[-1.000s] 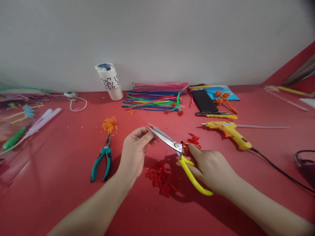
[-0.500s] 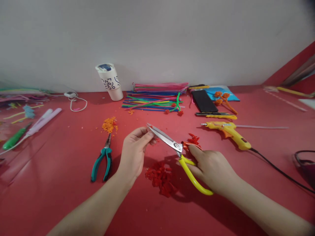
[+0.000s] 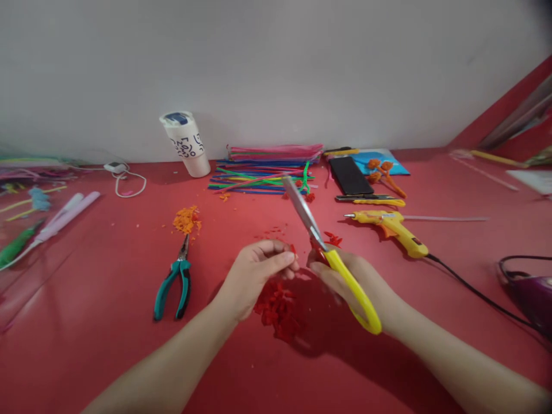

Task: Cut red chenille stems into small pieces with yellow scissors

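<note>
Nearly hidden red scrap (image 3: 293,248), left hand (image 3: 259,270).

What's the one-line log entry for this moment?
right hand: grips yellow scissors, blades up | left hand: pinches red bit | beneath: red clippings pile

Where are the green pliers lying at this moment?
In the head view, the pliers lie on the red table, left of the left hand, with the orange scraps just beyond their tip.
</note>
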The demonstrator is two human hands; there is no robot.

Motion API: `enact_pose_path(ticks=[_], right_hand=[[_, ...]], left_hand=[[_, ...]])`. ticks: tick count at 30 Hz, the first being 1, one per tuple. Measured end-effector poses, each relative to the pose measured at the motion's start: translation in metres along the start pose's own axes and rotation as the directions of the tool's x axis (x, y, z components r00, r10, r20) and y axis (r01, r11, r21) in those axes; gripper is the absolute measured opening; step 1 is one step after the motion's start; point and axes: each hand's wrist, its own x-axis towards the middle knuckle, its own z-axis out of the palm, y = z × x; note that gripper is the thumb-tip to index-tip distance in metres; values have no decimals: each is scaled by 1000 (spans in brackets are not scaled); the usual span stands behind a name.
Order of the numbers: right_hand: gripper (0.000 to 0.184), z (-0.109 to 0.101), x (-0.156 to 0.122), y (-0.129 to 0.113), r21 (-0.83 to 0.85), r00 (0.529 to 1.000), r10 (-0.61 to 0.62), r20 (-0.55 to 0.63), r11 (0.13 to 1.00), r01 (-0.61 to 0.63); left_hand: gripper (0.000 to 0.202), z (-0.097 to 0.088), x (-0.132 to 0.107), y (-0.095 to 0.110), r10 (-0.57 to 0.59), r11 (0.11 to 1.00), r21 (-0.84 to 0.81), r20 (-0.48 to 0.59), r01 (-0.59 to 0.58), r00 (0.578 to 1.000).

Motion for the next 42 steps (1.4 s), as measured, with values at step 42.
enact_pose_path(ticks=[42], right_hand=[[16, 3, -1, -8, 360, 979, 180, -96, 923, -134]], left_hand=[[9, 7, -2, -6, -35, 958, 285, -12, 37, 999]])
